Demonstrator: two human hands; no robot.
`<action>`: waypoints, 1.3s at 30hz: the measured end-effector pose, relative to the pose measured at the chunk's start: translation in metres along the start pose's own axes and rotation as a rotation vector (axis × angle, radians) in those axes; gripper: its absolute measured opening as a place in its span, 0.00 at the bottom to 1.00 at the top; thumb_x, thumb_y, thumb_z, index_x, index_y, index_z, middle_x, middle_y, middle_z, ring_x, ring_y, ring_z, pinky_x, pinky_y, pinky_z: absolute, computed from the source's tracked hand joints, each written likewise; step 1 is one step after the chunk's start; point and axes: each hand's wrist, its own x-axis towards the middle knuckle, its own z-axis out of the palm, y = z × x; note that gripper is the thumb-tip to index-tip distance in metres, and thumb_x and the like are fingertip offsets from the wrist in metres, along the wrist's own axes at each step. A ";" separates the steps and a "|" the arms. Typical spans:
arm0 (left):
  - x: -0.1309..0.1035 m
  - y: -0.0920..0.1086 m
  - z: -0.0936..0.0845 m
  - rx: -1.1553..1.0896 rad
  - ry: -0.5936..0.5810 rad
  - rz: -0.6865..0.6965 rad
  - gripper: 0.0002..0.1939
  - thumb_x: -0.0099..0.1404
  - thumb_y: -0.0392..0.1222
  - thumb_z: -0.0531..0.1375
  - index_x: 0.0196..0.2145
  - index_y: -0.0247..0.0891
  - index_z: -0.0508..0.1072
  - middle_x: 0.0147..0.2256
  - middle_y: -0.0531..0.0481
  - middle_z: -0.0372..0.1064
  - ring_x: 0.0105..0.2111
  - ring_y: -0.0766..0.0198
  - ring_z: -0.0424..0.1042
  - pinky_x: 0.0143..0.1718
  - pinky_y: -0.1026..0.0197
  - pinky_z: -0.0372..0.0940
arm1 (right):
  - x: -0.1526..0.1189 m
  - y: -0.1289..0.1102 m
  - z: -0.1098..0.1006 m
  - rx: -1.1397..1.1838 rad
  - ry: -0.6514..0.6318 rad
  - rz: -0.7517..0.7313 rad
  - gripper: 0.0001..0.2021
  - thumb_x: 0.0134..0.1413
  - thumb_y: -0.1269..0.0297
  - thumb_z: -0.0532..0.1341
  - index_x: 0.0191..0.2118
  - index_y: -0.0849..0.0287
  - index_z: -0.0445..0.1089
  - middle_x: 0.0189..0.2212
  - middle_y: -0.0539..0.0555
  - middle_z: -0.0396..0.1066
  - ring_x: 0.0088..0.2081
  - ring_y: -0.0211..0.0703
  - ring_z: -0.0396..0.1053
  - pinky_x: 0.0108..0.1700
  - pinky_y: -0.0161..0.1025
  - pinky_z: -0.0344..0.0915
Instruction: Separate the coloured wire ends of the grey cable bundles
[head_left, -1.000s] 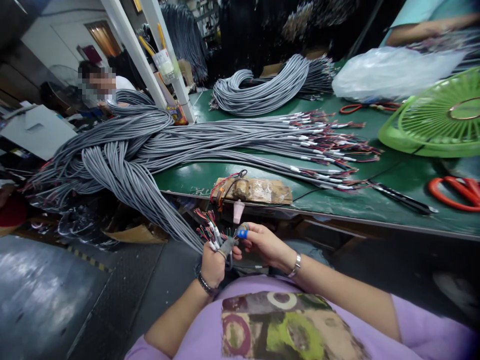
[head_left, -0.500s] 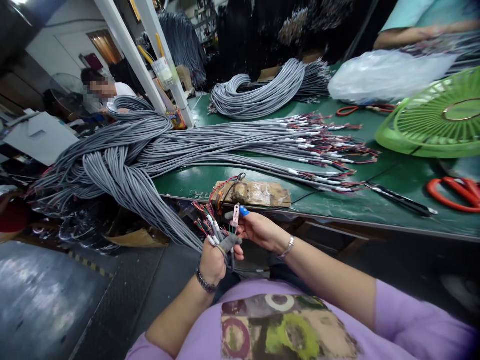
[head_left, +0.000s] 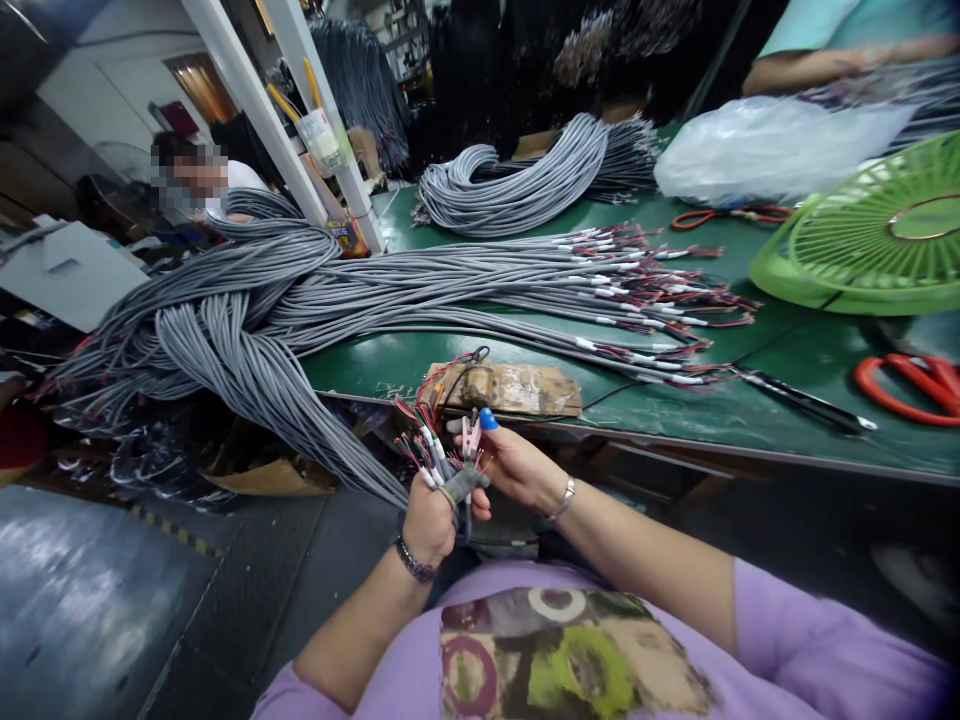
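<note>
My left hand (head_left: 433,515) is wrapped round a bunch of grey cables whose white sleeves and thin coloured wire ends (head_left: 420,445) fan out above the fist. Grey coverings show on some of its fingers. Close beside it, my right hand (head_left: 517,465) holds a small pinkish clip-like tool (head_left: 470,437) at the wire ends, and a blue cover (head_left: 487,419) sits on one fingertip. From the bunch, the grey cables (head_left: 330,440) run up left to a large heap. Just beyond the hands, a worn wooden block (head_left: 525,388) lies at the table edge.
The green table (head_left: 645,430) bears rows of grey cables (head_left: 450,275), a coiled bundle (head_left: 525,185), black tweezers-like tool (head_left: 806,398), red-handled scissors (head_left: 911,385), a green fan (head_left: 885,230) and a plastic bag (head_left: 772,150). A person (head_left: 847,60) works at upper right; another sits at upper left.
The pinkish tool has tilted and its jaws look different. Small reddish wire ends now spread beside it, by the left fingers. Both hands stay nearly in place.
</note>
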 end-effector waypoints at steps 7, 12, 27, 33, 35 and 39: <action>0.004 -0.006 -0.001 0.029 -0.009 -0.014 0.19 0.47 0.53 0.68 0.24 0.30 0.75 0.16 0.49 0.69 0.15 0.66 0.68 0.21 0.62 0.68 | 0.002 0.001 0.003 0.137 0.066 0.002 0.19 0.49 0.46 0.62 0.28 0.60 0.70 0.22 0.52 0.69 0.23 0.38 0.64 0.26 0.35 0.64; -0.003 -0.004 -0.001 0.012 -0.015 0.011 0.18 0.48 0.51 0.68 0.23 0.30 0.74 0.16 0.49 0.69 0.14 0.67 0.67 0.19 0.64 0.66 | -0.005 -0.003 -0.001 0.167 -0.017 0.074 0.23 0.54 0.42 0.55 0.33 0.60 0.70 0.25 0.53 0.70 0.24 0.36 0.65 0.26 0.33 0.63; -0.006 -0.001 0.004 -0.024 0.070 0.051 0.19 0.48 0.52 0.68 0.21 0.31 0.72 0.15 0.51 0.69 0.13 0.69 0.66 0.17 0.65 0.65 | -0.008 -0.007 -0.001 0.087 -0.005 0.022 0.15 0.48 0.53 0.65 0.31 0.62 0.70 0.25 0.52 0.70 0.24 0.33 0.64 0.24 0.30 0.65; -0.005 0.000 0.004 -0.038 0.060 0.051 0.18 0.48 0.51 0.68 0.22 0.31 0.73 0.16 0.51 0.69 0.14 0.68 0.67 0.17 0.65 0.66 | -0.011 -0.015 0.001 0.038 0.033 0.064 0.15 0.45 0.54 0.68 0.27 0.61 0.68 0.20 0.48 0.67 0.22 0.33 0.64 0.24 0.31 0.64; -0.005 0.001 0.003 -0.041 0.054 0.048 0.17 0.48 0.50 0.68 0.22 0.31 0.73 0.15 0.51 0.69 0.14 0.68 0.66 0.17 0.66 0.65 | -0.010 -0.015 -0.001 0.094 -0.013 0.082 0.13 0.47 0.55 0.67 0.29 0.62 0.70 0.22 0.50 0.69 0.24 0.34 0.65 0.27 0.32 0.65; -0.003 0.000 0.003 -0.042 0.053 0.033 0.17 0.48 0.50 0.68 0.22 0.31 0.73 0.15 0.51 0.68 0.13 0.69 0.65 0.16 0.67 0.64 | -0.008 -0.012 -0.005 0.181 -0.053 0.076 0.10 0.50 0.58 0.66 0.31 0.61 0.73 0.24 0.51 0.72 0.26 0.36 0.67 0.29 0.33 0.65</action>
